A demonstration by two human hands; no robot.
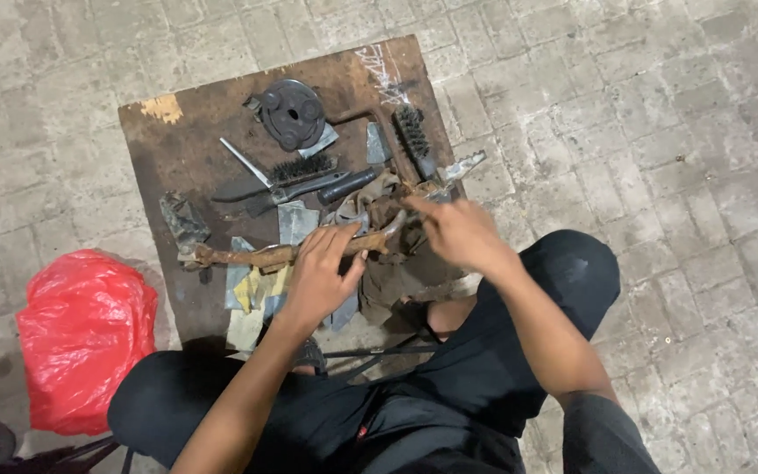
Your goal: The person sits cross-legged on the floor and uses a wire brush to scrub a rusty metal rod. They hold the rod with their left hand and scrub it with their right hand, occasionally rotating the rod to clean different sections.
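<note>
A person sat on the grey brick floor (660, 132) with knees apart, in black clothes. In the middle of the frame lay a flat brown wooden board (195, 132), dark and stained. At the lower left of the frame sat a puffy red plastic bag (81, 333).

Across the lower part of the board lay a long rusty brown metal bar (256, 255). It looked heavy, stiff and rough, so it would not bend or slip much. The thick middle looked like the best place to hold it.

The left hand (319, 281) reached forward from the lower middle of the frame. Its fingers were curled over the right part of the bar, holding it down. The right hand (458, 233) came in from the lower right with the wrist bent. Its fingers were pinched together at a small rusty part near the bar's right end. I could not tell if they truly held it.

Higher up the board lay a round black metal disc (291, 112), two black wire brushes (304, 167) and a thin grey metal blade (243, 161). Small grey and yellow scraps of sandpaper (256, 290) lay under the bar.
</note>
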